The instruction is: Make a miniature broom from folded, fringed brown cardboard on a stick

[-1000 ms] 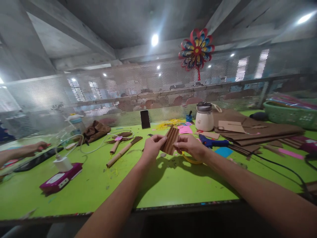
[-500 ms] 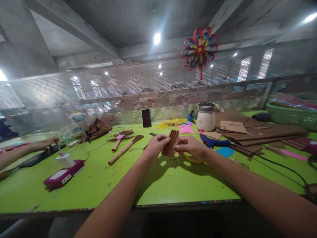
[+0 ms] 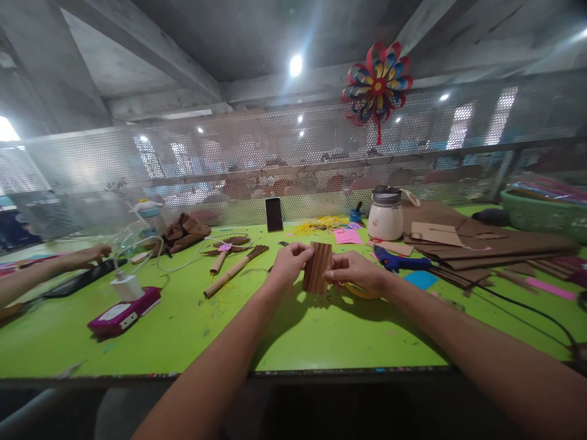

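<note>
A piece of brown pleated paper (image 3: 317,269) is held up over the green table (image 3: 293,342), its folds running lengthwise. My left hand (image 3: 290,263) pinches its upper left edge between thumb and fingers. On the opposite edge, my right hand (image 3: 355,272) grips the paper the same way. Under the right hand lies a yellow ring-shaped item (image 3: 360,292), partly hidden, which looks like a tape roll. A blue glue gun (image 3: 401,260) rests on the table just beyond that hand.
Brown paper sheets (image 3: 495,244) and a green basket (image 3: 545,214) occupy the right side. A white jar (image 3: 385,217) and a phone (image 3: 274,215) stand at the back. Rolled paper sticks (image 3: 233,275) and a purple power strip (image 3: 126,311) lie left. Another person's hand (image 3: 87,255) reaches in at far left.
The pleated paper has turned slightly, and its face now looks flatter and broader toward me. Both hands keep their hold on it. The view has shifted a little.
</note>
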The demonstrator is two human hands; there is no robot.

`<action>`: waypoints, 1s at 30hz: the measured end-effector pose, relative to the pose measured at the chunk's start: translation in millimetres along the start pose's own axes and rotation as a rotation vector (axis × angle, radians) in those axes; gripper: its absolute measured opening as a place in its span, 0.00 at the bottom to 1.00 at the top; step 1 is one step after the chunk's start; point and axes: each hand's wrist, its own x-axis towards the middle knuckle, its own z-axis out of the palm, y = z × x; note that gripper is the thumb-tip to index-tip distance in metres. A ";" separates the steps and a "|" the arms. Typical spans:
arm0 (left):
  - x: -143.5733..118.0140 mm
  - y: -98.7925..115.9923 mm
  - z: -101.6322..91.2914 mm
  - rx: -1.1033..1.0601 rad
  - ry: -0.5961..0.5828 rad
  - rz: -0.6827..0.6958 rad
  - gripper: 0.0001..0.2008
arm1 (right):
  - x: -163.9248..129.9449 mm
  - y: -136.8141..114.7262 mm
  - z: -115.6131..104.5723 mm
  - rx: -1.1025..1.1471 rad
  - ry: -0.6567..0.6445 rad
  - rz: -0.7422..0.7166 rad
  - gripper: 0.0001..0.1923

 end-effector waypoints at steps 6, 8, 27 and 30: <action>0.6 1.0 -0.5 -0.009 0.036 -0.016 0.12 | 1.3 2.2 -2.9 -0.006 -0.019 0.015 0.13; 0.9 1.1 -0.2 -0.024 0.033 -0.020 0.12 | 1.4 1.2 -2.8 -0.012 -0.019 0.011 0.13; -4.3 10.5 -0.6 -0.289 -0.169 -0.117 0.12 | 5.6 -0.4 -3.4 -0.010 0.174 -0.064 0.15; -3.5 6.8 0.9 -0.250 -0.136 -0.176 0.09 | 5.9 0.4 -4.5 -0.026 0.192 -0.087 0.14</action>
